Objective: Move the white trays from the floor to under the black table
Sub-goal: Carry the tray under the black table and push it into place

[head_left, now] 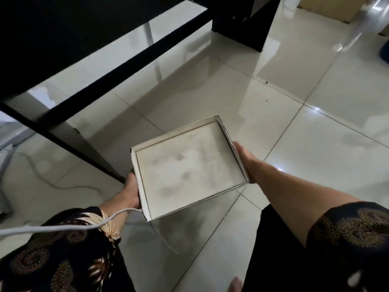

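Head view: black table [63, 34] far left. Your left hand [130, 193] is gripping the white tray [189, 169] at its left wall, right hand [245, 160] at its right, off the floor [315, 144]. Probably light, flimsy card; keep supporting both sides.

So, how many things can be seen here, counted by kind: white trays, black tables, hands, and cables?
White tray: 1
Black table: 1
Hands: 2, left hand and right hand
Cables: 2, floor cable and near cable
Total: 6
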